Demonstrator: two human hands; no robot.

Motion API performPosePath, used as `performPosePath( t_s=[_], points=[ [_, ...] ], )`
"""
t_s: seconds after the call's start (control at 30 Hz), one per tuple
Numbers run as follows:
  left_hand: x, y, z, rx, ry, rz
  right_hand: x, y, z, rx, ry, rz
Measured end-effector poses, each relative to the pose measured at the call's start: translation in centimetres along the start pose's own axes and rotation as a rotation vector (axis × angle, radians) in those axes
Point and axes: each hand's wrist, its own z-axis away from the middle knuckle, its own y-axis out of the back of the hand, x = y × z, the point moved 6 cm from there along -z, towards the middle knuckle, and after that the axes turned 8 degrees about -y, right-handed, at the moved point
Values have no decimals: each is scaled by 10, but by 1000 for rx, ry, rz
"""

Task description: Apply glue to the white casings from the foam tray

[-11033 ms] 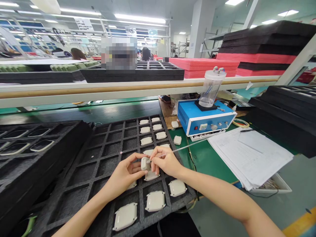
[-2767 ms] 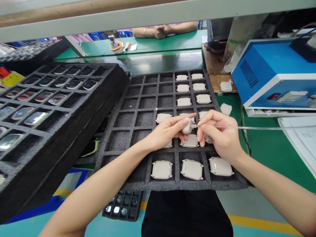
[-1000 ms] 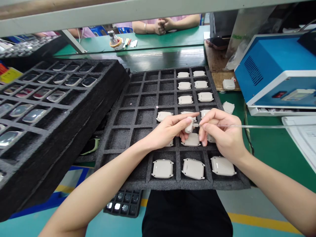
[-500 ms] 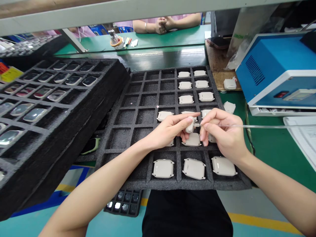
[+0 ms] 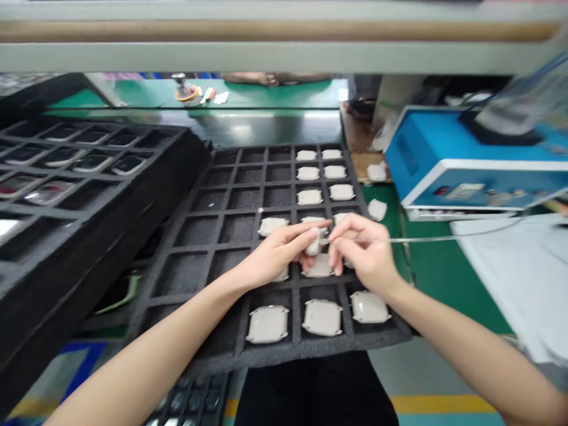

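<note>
My left hand (image 5: 277,254) pinches a small white case (image 5: 313,242) on edge above the black foam tray (image 5: 208,234). My right hand (image 5: 361,257) grips a thin clear-tubed nozzle (image 5: 421,239), its tip touching the case's right side. The tube runs right toward the blue machine (image 5: 461,163). Several more white cases (image 5: 321,316) lie in the tray's right-hand cells, beneath and around both hands. The picture is motion-blurred.
A taller stack of black foam trays (image 5: 57,195) with glossy screen parts stands at left. Two loose white cases (image 5: 377,209) lie on the green mat by the blue machine. White papers (image 5: 519,278) lie at right. A shelf rail (image 5: 284,47) crosses overhead; another person's hands (image 5: 260,77) rest beyond.
The view has tilted up and swung right, so everything sits lower and further left and is blurred. Both hands keep the same hold on case and nozzle.
</note>
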Motion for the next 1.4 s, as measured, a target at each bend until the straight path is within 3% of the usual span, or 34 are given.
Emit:
performPosePath(
  t_s=[0.4,0.73,1.4],
  points=[
    [-2,1,-3,11,-27,68,6,-5,-9,-45,-18,-73],
    [5,-5,-2,-80,-77,24,10,-6,-12,-75,39,-81],
    [4,-4,-3,-51,-74,45,11,-5,-15,-54,14,-74]
  ],
)
